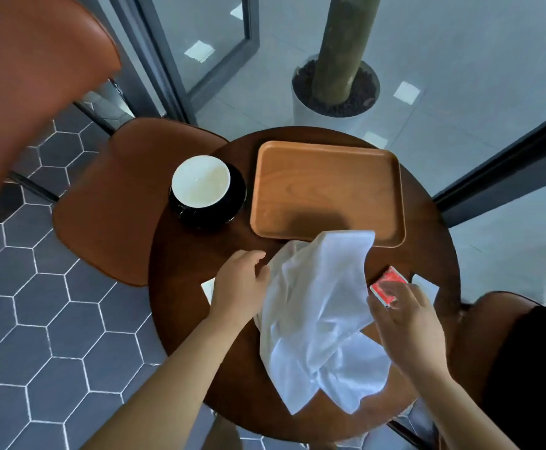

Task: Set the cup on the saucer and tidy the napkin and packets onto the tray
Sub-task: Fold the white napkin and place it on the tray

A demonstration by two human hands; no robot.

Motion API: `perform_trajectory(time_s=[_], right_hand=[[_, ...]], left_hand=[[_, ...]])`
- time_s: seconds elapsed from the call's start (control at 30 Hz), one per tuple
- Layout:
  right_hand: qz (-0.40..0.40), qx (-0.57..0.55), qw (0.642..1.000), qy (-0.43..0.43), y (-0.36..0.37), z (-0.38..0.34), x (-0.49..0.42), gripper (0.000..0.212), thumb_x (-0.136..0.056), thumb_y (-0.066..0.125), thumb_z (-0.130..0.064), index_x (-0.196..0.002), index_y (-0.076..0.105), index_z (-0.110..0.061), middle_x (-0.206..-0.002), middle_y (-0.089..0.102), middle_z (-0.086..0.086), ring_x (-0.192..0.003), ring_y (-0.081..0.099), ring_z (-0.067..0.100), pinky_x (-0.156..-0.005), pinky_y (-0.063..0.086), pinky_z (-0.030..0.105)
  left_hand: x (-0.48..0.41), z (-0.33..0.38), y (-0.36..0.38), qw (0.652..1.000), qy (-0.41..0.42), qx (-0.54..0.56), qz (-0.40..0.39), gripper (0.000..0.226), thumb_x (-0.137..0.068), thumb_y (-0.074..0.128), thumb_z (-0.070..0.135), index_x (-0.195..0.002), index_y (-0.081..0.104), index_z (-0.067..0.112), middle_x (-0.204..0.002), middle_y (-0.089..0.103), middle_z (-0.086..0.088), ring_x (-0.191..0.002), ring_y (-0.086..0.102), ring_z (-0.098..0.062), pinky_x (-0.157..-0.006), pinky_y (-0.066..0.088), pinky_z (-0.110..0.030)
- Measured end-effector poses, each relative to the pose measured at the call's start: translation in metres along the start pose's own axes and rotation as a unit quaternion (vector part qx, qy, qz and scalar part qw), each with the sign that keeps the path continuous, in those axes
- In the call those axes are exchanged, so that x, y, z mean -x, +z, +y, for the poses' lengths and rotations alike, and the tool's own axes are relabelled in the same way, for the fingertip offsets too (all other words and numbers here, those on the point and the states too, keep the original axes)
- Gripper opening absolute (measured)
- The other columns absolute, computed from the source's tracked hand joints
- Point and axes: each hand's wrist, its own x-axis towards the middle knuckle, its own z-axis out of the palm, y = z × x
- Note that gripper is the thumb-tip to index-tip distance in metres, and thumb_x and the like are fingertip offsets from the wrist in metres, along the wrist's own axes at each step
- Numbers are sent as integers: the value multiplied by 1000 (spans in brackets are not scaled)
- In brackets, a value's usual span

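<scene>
The left hand (240, 282) pinches the napkin (317, 306) at its left edge; the right hand (408, 323) hovers, grip wide; the tray (326, 183) lies just beyond.

Hexagon-tiled floor (37, 303), brown chairs (109, 203), round table (177, 306), seemingly glass doors (206, 43).

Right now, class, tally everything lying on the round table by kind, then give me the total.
cup: 1
saucer: 1
wooden tray: 1
white napkin: 1
red packet: 1
white packets: 2
Total: 7
</scene>
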Motion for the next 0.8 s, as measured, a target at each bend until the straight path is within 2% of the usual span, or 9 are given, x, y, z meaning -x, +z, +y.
perform_trajectory(time_s=[0.07,0.1,0.2,0.3,0.43,0.53,0.6,0.67,0.8], right_hand=[[-47,59,997,-27,5,8,0,30,-95,51,-32,-118,66,-19,-127,62,3,-107,59,24,-71,44,24],[-46,40,998,-13,7,9,-2,31,-96,50,-35,-119,66,-20,-128,61,2,-105,60,22,-69,42,23],[-20,-55,998,28,12,2,-11,32,-94,59,-40,-119,64,-21,-122,63,1,-100,65,23,-72,52,33],[-12,-65,998,8,17,-6,-24,36,-94,60,-38,-123,62,-18,-117,64,1,-107,63,25,-72,50,34],[-15,-50,998,17,20,-14,-42,39,-94,58,-38,-129,56,-20,-114,63,-1,-98,62,24,-69,48,35],[-31,-80,996,33,21,-19,-54,35,-94,58,-34,-125,57,-20,-112,66,-3,-102,62,22,-73,48,35],[-33,-123,991,34,20,-20,-59,36,-92,63,-31,-127,59,-21,-98,68,-8,-92,63,16,-66,44,28],[-29,-181,982,51,20,-20,-61,39,-90,68,-28,-128,62,-20,-82,65,-10,-77,61,8,-60,41,22],[-9,-221,971,88,22,-17,-67,32,-88,68,-31,-118,63,-20,-100,66,-5,-94,62,15,-78,52,35]], left_hand=[[-10,11,7,999,0,-36,-21,33,-96,56,19,-126,64,8,-116,64,-10,-105,63,-26,-90,50,-41],[-14,16,10,998,6,-60,-24,30,-96,55,19,-122,64,5,-111,64,-12,-102,62,-28,-87,49,-42],[-20,25,16,993,16,-115,-23,27,-97,54,20,-116,63,3,-106,63,-13,-98,61,-30,-82,50,-43],[-25,27,21,990,23,-141,-12,25,-97,56,20,-115,64,4,-101,63,-12,-93,61,-28,-77,48,-39],[-27,25,25,992,6,-125,-15,24,-96,57,18,-115,66,7,-100,66,-11,-94,61,-29,-76,46,-38],[-27,24,27,994,-1,-108,-10,17,-91,58,15,-96,74,11,-87,70,-6,-84,63,-25,-69,50,-41],[-26,24,27,996,0,-94,-6,16,-89,59,12,-85,75,12,-79,69,-3,-76,62,-22,-63,50,-40],[-24,24,27,997,2,-74,1,14,-87,60,10,-82,73,14,-78,68,0,-74,61,-18,-60,44,-31],[-16,23,22,999,21,-43,20,10,-84,63,7,-81,67,16,-78,62,5,-72,58,-15,-58,35,-20]])
